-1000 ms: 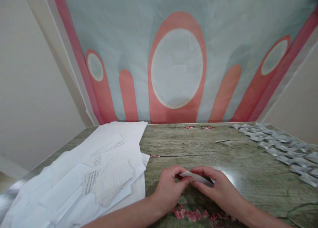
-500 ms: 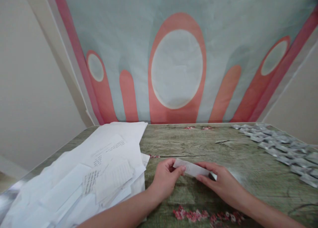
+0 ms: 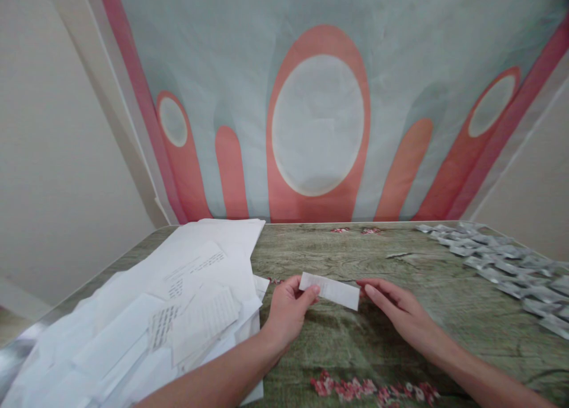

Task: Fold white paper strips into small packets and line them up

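A folded white paper strip (image 3: 335,291) with faint print is held up over the table, tilted slightly down to the right. My left hand (image 3: 288,310) pinches its left end, thumb on the front face and fingers behind. At the strip's other end is my right hand (image 3: 398,313), with fingers stretched out and nothing visible between them. Its fingertips are right beside the strip's corner; whether they touch it I cannot tell. A heap of loose printed sheets (image 3: 207,322) lies left of my left hand.
Several rows of small folded paper pieces (image 3: 498,265) lie along the right side of the wood-patterned table (image 3: 338,254), which has printed pink flowers (image 3: 347,387). Behind the table's far edge hangs a grey-green backdrop (image 3: 391,52) with coral shapes.
My right hand has let go of the strip's right end and moved slightly right and up. My left hand has shifted a little left and up with the strip.
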### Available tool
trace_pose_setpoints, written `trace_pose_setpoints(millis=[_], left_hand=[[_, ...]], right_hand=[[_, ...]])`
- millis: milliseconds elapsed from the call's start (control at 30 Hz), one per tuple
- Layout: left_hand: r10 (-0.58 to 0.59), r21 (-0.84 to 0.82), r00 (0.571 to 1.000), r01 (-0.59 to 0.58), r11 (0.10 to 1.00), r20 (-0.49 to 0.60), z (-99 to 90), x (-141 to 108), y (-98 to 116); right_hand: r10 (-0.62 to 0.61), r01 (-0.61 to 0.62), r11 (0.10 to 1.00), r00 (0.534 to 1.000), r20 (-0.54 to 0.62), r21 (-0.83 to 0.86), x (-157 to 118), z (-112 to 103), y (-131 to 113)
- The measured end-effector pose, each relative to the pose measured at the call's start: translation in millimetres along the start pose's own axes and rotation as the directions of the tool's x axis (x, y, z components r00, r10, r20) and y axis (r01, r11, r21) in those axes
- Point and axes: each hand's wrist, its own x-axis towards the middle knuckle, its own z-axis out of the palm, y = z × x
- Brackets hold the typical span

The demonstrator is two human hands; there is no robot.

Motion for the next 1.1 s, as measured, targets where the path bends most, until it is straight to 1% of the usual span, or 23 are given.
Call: trace_pose_setpoints(millis=[67,167,300,533,833,900,967,1033,1100], left_hand=[[0.001,0.007,1.000,-0.001,1.000,0.029,2.9,-2.4,-1.3],[-0.026,-0.031,0.997,0.029,0.999,0.077,7.2,-5.9,-2.7],[-0.089,-0.064,0.992,0.094,0.994,0.088,8.8,-8.1,-1.2],[-0.109,-0.068,0.981,0.121,0.990,0.161,6.5,-8.6,3.6],[-0.085,-0.032,0.989,0.089,0.995,0.119,7.0,-8.3,-4.5],[-0.051,-0.030,0.992,0.054,0.998,0.117,5.9,-7.6,-6.2],[0.032,-0.004,0.994,-0.031,1.000,0.105,5.0,-8.0,-6.1],[0.158,0.088,0.984,-0.165,0.982,0.079,4.2,-10.3,-4.1],[0.280,0.236,0.958,-0.285,0.929,0.054,3.6,-14.0,-0.6]], right_hand=[[0.015,-0.016,0.999,0.999,0.034,0.035,-2.4,4.0,-3.4],[-0.015,0.016,1.000,0.997,0.072,-0.019,-7.1,9.1,-6.6],[-0.030,0.036,0.994,0.997,0.064,-0.108,-9.6,10.2,-7.2],[0.003,0.001,0.998,0.998,0.058,-0.067,-5.3,8.9,-5.0],[0.012,-0.005,0.995,0.998,0.066,-0.098,-5.4,8.6,-1.2],[0.013,-0.007,0.995,0.998,0.054,-0.104,-5.2,8.1,0.2],[0.015,-0.011,0.994,0.999,0.034,-0.108,-5.0,7.8,0.9],[0.011,-0.009,0.994,1.000,0.017,-0.110,-5.1,7.9,0.6],[-0.005,0.005,0.993,1.000,0.003,-0.118,-5.9,8.6,-0.5]])
